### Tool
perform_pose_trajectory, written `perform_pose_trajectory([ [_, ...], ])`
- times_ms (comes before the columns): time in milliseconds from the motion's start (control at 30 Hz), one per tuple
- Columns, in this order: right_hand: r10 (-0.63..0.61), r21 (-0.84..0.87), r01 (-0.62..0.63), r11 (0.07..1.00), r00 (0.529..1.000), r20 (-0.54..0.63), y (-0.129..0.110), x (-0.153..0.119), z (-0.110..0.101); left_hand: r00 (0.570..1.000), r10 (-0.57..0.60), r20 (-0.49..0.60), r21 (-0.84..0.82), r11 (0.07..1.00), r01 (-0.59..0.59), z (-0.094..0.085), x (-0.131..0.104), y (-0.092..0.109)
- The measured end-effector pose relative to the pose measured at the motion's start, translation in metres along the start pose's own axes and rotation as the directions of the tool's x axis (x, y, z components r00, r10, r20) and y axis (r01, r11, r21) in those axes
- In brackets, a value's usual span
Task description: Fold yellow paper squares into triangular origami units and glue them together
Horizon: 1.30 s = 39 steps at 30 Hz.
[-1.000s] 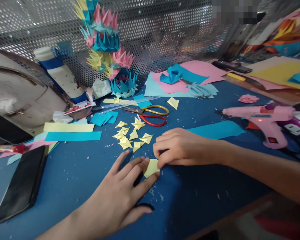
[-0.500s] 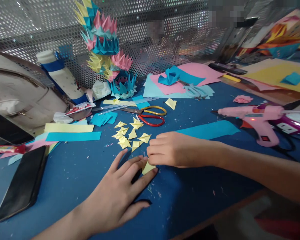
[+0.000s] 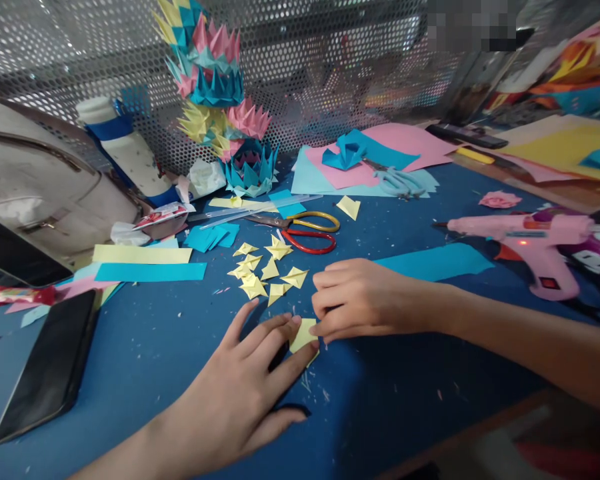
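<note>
A small yellow paper piece (image 3: 304, 335) lies on the blue table between my hands. My left hand (image 3: 250, 373) rests with its fingers spread, two fingertips pressing on that piece. My right hand (image 3: 363, 301) has curled fingers, its fingertips at the piece's right edge; whether they pinch it is hidden. Just beyond are several folded yellow paper pieces (image 3: 253, 285). Scissors with yellow and red handles (image 3: 313, 232) lie open behind them.
A pink glue gun (image 3: 525, 233) with a lit light lies at the right, by a blue paper strip (image 3: 435, 262). At the left are a phone (image 3: 50, 367), a bottle (image 3: 125, 147) and a bag. A spiky paper tower (image 3: 215, 80) stands behind.
My right hand has shifted slightly right, uncovering more of the yellow piece. My left hand keeps its fingertips on it. The whole view has shifted a little.
</note>
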State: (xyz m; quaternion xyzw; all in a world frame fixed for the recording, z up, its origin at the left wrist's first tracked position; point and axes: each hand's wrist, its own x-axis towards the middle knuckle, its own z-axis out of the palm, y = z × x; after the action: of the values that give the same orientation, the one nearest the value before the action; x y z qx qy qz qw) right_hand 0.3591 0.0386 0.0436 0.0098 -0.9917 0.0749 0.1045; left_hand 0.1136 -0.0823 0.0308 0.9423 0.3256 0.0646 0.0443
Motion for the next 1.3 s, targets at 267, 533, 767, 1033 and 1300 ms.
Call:
perform_pose_trajectory([
  [267, 0.035, -0.004, -0.035, 0.999, 0.994, 0.104, 0.000, -0.001, -0.009, 0.999, 0.029, -0.027, 0.033, 0.999, -0.028, -0.002, 0.000, -0.002],
  [533, 0.031, 0.030, -0.029, 0.999, 0.998, -0.056, -0.001, 0.000, 0.005, 0.973, 0.003, -0.231, 0.018, 1.000, 0.001, 0.010, 0.012, -0.005],
  [767, -0.014, 0.123, 0.026, 0.992, 0.995, -0.099, -0.002, 0.001, 0.010, 0.953, 0.010, -0.302, 0.068, 0.998, 0.011, 0.008, 0.019, -0.007],
  [1033, 0.074, 0.169, -0.038, 0.985, 0.974, -0.214, -0.013, 0.005, 0.015, 0.928, 0.109, -0.356, 0.214, 0.976, -0.032, 0.002, 0.021, -0.001],
  [1300, 0.049, 0.186, -0.010, 0.983, 0.977, -0.208, -0.007, 0.003, 0.013, 0.914, 0.142, -0.380, 0.223, 0.973, -0.059, -0.001, 0.013, 0.015],
])
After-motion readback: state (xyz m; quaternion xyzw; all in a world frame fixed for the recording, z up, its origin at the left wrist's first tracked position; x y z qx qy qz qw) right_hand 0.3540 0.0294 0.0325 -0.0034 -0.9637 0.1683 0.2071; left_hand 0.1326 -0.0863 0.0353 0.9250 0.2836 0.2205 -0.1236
